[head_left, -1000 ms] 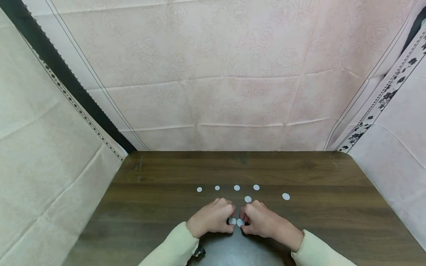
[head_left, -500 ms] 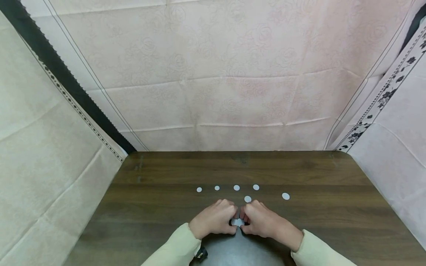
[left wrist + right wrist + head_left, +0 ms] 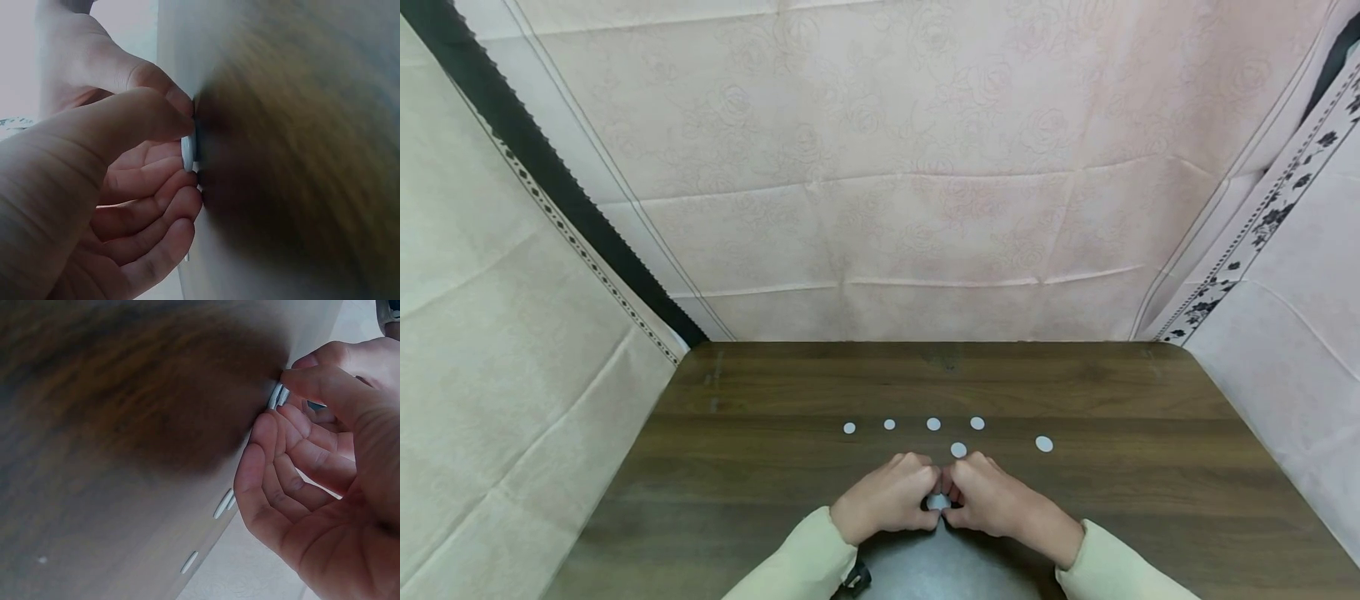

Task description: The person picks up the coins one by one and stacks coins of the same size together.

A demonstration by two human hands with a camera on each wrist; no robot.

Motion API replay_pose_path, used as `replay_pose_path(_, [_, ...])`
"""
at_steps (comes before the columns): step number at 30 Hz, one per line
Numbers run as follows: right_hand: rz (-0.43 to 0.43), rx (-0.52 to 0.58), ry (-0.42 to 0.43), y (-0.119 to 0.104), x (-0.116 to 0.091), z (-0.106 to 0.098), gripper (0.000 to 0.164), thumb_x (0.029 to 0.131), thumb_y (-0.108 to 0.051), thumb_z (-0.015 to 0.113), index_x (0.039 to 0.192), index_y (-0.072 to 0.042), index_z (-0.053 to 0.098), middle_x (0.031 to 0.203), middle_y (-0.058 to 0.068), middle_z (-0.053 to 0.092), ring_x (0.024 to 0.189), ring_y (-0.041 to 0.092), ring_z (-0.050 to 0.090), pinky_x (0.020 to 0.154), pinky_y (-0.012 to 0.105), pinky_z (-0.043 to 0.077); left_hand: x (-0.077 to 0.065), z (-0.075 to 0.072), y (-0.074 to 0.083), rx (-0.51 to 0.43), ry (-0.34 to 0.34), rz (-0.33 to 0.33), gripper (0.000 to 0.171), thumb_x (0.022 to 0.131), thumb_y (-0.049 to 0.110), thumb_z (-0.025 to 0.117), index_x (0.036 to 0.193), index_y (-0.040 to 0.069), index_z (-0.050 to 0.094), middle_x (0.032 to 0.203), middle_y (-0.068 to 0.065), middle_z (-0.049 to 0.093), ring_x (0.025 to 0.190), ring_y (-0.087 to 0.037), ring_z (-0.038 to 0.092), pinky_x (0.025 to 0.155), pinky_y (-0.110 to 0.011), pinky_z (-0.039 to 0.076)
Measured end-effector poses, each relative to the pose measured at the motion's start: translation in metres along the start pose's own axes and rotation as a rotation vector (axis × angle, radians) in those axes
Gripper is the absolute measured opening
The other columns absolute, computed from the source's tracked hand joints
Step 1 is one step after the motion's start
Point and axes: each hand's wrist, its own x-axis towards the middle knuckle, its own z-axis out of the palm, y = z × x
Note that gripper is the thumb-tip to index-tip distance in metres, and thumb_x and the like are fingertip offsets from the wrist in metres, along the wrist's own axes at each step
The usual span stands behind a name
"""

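Close together near the front of the wooden table, my left hand (image 3: 891, 496) and right hand (image 3: 988, 496) meet around small white discs (image 3: 938, 502). Two of these flat round pieces (image 3: 276, 395) show edge-on in the right wrist view, one overlapping the other. With thumb and curled fingers, the left hand pinches one white disc (image 3: 189, 152) low over the tabletop. The right hand pinches the other between thumb and fingertips. From above they look like a single white shape, partly hidden by the fingers. Just beyond the hands lies another white disc (image 3: 958, 450).
A spread row of discs lies farther back, including a left one (image 3: 849, 427) and a middle one (image 3: 933, 424). One more disc (image 3: 1044, 444) lies to the right. Pale cloth (image 3: 925, 208) hangs behind the wooden table (image 3: 760, 475) and along both sides.
My left hand has moved slightly right with its disc, from beside the right hand's disc until the two overlap. The right hand and the other discs stay in place.
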Motion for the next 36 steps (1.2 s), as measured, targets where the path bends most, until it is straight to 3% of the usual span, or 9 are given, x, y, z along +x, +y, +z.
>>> replay_pose_path(9, [-0.004, 0.002, 0.001, -0.0006, -0.0002, -0.0002, 0.014, 0.08, -0.004, 0.082, 0.078, -0.012, 0.071, 0.07, -0.006, 0.069, 0.066, -0.004, 0.061, 0.058, 0.013, 0.048, -0.0024, -0.0019, 0.005, 0.019, -0.011, -0.031, 0.024, 0.079, 0.02, 0.085, 0.074, 0.017, 0.062, 0.075, 0.01, 0.051, 0.068, -0.001, 0.046, 0.059, -0.013, 0.038])
replay_pose_path(19, [-0.01, 0.021, -0.002, -0.0012, -0.0003, -0.0005, 0.013, 0.081, -0.004, 0.083, 0.08, -0.012, 0.072, 0.072, -0.005, 0.07, 0.067, -0.004, 0.063, 0.059, 0.013, 0.049, -0.0051, -0.0034, 0.0013, 0.036, -0.039, 0.003, 0.02, 0.08, 0.015, 0.083, 0.078, 0.017, 0.063, 0.077, 0.01, 0.05, 0.072, -0.002, 0.045, 0.062, -0.015, 0.037])
replay_pose_path(36, [0.004, 0.023, -0.009, -0.0008, -0.0006, -0.001, 0.013, 0.079, -0.003, 0.082, 0.081, -0.012, 0.073, 0.073, -0.006, 0.071, 0.069, -0.005, 0.063, 0.06, 0.014, 0.05, -0.0058, -0.0025, 0.001, 0.018, -0.025, 0.004, 0.02, 0.086, 0.012, 0.081, 0.076, 0.016, 0.064, 0.073, 0.009, 0.052, 0.07, -0.002, 0.046, 0.062, -0.014, 0.037])
